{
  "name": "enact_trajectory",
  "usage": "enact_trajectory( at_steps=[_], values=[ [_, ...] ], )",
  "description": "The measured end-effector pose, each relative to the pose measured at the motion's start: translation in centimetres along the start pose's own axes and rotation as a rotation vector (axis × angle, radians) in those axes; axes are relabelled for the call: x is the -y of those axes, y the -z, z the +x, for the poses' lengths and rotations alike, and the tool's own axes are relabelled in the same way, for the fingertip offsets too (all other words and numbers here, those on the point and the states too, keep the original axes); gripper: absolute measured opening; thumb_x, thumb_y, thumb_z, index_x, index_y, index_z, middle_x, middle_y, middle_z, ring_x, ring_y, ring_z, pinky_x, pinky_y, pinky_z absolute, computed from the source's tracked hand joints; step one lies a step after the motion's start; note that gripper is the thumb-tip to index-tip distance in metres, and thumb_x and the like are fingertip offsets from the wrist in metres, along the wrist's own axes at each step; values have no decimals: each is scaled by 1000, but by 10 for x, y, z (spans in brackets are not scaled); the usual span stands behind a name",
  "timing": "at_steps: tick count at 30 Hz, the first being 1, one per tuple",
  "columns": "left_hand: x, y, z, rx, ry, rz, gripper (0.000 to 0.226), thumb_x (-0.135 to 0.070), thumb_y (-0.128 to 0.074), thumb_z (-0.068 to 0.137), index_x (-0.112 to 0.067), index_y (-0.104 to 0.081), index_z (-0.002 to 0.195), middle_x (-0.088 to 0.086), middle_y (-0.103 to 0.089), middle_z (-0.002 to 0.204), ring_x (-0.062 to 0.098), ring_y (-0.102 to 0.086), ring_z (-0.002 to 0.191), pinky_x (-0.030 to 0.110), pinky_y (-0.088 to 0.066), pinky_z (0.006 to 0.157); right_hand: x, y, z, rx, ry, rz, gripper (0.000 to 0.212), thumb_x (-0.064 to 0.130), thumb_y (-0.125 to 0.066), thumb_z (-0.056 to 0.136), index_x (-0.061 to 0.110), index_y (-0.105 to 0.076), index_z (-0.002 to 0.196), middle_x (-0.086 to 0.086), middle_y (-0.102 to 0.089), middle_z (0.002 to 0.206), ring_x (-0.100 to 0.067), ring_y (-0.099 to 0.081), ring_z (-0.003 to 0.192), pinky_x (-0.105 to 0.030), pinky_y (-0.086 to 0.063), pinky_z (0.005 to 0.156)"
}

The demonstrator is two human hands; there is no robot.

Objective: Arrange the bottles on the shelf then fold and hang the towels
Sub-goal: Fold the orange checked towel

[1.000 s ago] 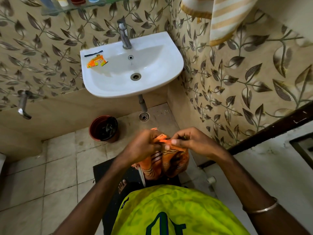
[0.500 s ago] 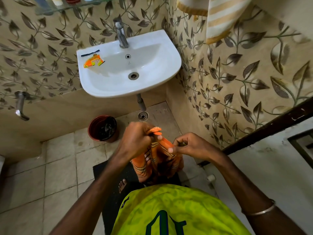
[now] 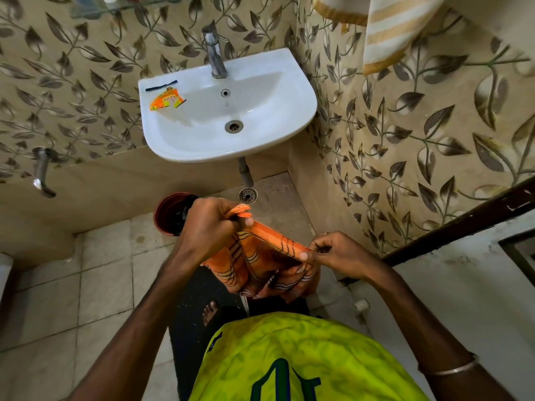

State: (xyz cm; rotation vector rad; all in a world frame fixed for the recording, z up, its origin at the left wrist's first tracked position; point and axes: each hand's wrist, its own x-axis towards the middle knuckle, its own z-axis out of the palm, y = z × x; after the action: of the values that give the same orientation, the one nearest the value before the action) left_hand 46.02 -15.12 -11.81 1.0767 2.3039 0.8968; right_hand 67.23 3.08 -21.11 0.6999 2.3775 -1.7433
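Tiled floor [image 3: 58,314], black mat [image 3: 191,308], red pot [image 3: 170,214]

Leaf-patterned tiles [image 3: 405,134] cover the walls above a plain beige band. A white sink [image 3: 202,140] with a steel tap [image 3: 214,56] hangs in the corner. Pale floor tiles [image 3: 52,299] surround a drain [image 3: 247,195] and a dark mat [image 3: 191,308].

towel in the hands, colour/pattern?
Orange towel with dark and pale yellow stripes; head view.
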Motion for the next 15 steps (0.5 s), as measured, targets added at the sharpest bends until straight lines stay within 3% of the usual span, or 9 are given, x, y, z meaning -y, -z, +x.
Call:
enact_trajectory(
  at_steps=[2, 6, 9, 13, 15],
  values=[
    [4, 3, 0, -11, 23, -3, 9, -26, -77, 83, -19, -75, 78, -2, -72, 75, 16, -69, 73, 46, -59, 71, -2, 1, 0, -5, -14, 20, 59, 70, -72, 75, 11, -72, 78, -6, -69, 77, -13, -63, 75, -31, -46, 72],
    [10, 5, 1, -20, 31, -2, 10, -27, -77, 84, -19, -76, 77, -3, -71, 74, 16, -68, 71, 44, -58, 68, 6, 4, 0, 9, -9, 59, 39, 52, -69, 86, 14, -71, 76, 2, -67, 71, -7, -61, 72, -27, -44, 71],
    [10, 6, 1, -19, 33, 4, 7, -26, -75, 85, -23, -74, 79, -9, -71, 75, 7, -67, 72, 35, -56, 67, 7, 5, 3, -5, 2, 114, 43, 56, -71, 87, 13, -71, 79, -16, -70, 81, -14, -62, 78, -33, -45, 74],
    [14, 8, 0, -12, 48, 50, 11, -27, -73, 87, -31, -70, 78, -12, -70, 77, 7, -67, 75, 38, -58, 71, 16, 2, 5, -22, 14, 189, 30, 44, -72, 89, 19, -71, 73, -1, -72, 78, -14, -67, 80, -33, -49, 78],
    [18, 8, 2, -14, 73, 108, 7, -27, -73, 88, -27, -72, 81, -9, -71, 79, 11, -67, 76, 43, -59, 72, 22, 1, 6, -43, 33, 194, 26, 37, -71, 90, 16, -72, 74, 0, -73, 78, -11, -68, 79, -29, -51, 76]
  ],
)
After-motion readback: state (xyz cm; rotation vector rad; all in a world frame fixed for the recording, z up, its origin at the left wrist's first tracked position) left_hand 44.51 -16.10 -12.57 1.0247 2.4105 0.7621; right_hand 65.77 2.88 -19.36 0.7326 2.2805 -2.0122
